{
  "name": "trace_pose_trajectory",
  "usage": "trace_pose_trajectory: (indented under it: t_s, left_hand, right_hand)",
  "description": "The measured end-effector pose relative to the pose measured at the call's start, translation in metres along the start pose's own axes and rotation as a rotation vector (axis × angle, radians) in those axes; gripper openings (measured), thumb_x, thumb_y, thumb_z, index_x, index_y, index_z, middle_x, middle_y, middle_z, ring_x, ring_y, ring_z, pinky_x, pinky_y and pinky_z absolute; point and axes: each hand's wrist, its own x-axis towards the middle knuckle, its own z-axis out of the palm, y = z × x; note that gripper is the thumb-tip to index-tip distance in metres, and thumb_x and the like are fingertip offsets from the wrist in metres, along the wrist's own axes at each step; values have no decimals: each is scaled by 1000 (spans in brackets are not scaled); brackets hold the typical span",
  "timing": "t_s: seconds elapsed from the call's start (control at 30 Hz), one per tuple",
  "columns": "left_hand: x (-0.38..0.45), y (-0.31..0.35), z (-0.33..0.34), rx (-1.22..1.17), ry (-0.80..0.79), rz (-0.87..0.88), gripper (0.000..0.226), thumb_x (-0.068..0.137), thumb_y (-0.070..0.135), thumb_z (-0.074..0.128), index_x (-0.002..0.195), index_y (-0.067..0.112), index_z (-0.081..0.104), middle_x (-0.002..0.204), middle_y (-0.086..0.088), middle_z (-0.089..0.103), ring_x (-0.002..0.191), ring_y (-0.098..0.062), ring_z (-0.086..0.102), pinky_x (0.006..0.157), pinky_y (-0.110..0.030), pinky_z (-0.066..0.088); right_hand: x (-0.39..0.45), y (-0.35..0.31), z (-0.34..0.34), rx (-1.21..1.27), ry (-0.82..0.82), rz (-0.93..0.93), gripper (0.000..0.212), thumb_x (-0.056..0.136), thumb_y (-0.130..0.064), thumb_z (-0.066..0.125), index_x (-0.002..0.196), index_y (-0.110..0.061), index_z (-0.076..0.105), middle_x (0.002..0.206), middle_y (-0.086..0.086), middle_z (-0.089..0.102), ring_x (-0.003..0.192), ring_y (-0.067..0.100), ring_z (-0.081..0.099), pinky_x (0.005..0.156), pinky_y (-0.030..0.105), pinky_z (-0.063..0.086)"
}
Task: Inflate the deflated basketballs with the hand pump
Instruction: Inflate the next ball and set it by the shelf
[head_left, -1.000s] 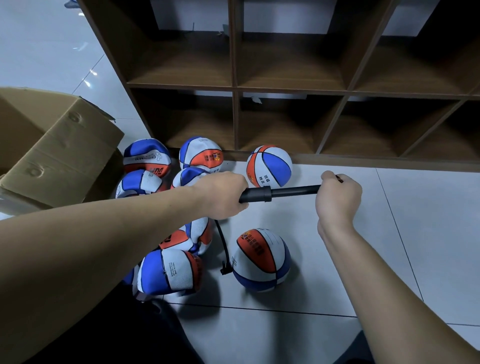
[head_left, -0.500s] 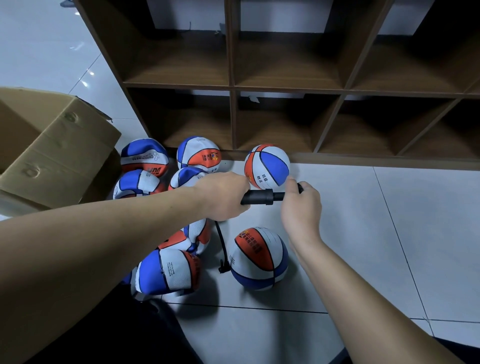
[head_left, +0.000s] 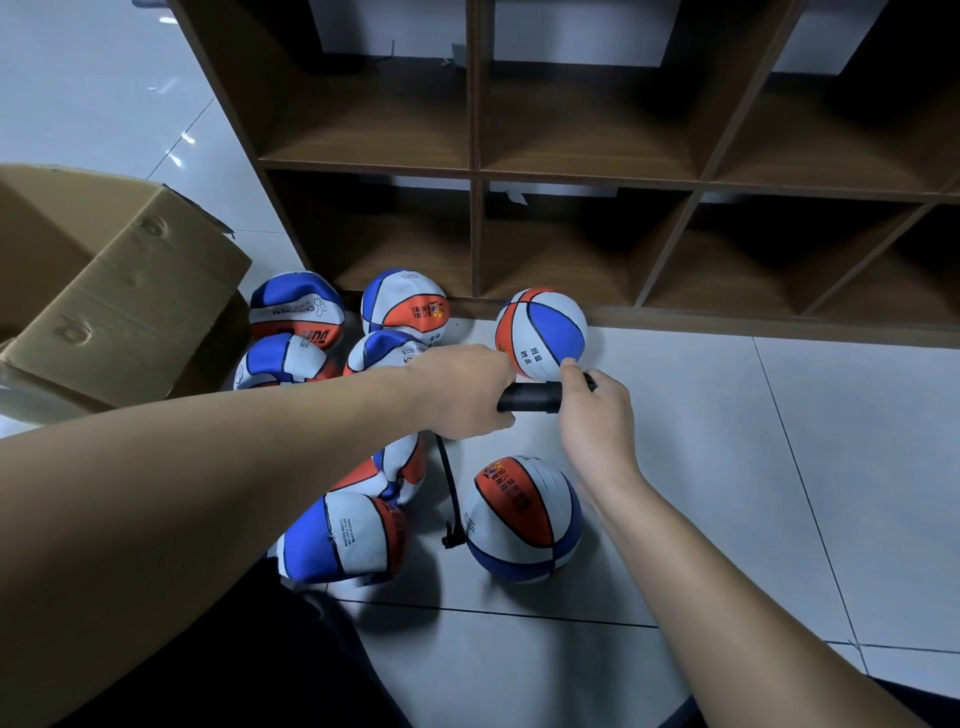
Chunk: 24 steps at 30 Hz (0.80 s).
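Observation:
My left hand (head_left: 467, 395) grips the barrel of the black hand pump (head_left: 530, 404), held level over the floor. My right hand (head_left: 597, 410) is closed on the pump's handle, pushed in right against the barrel end. A black hose (head_left: 448, 488) hangs from the pump down to a round red, white and blue basketball (head_left: 522, 519) on the tiles. Several limp, dented basketballs (head_left: 343, 540) lie in a heap to the left, partly hidden under my left arm. Another round basketball (head_left: 541, 332) rests against the shelf base.
A brown wooden cubby shelf (head_left: 475, 176) with bare compartments stands across the back. An open cardboard box (head_left: 104, 291) sits at the left. White floor tiles (head_left: 753, 467) stretch to the right of the balls. Dark clothing fills the bottom left.
My right hand has pushed the pump handle in to the left, from fully drawn out to closed against the barrel. My left hand and the balls have stayed in place.

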Motion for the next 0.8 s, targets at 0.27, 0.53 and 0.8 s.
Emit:
trace_pose_trajectory:
  t_s: [0.27, 0.53, 0.8]
  left_hand:
    - [1, -10, -3, -117, -90, -3, 31, 98, 46, 68, 79, 26, 54, 74, 1, 60, 65, -17, 57, 58, -31, 42]
    - [5, -25, -1, -174, -108, -57, 30, 95, 46, 72, 80, 23, 60, 71, -1, 62, 64, -20, 59, 61, -34, 48]
    - [3, -17, 8, -87, -18, -87, 26, 99, 43, 64, 80, 26, 57, 74, -1, 63, 67, -20, 62, 62, -36, 53]
  right_hand:
    - [24, 0, -35, 111, -37, 113, 34, 92, -34, 67, 68, -21, 46, 63, 3, 36, 58, 23, 27, 55, 35, 24]
    - [50, -6, -75, 223, 102, 187, 27, 97, -25, 69, 85, -15, 46, 68, 4, 29, 57, 22, 24, 51, 36, 25]
    - [35, -9, -55, 139, 231, 84, 42, 92, -21, 58, 66, -21, 25, 59, -5, 24, 64, 25, 22, 61, 38, 20]
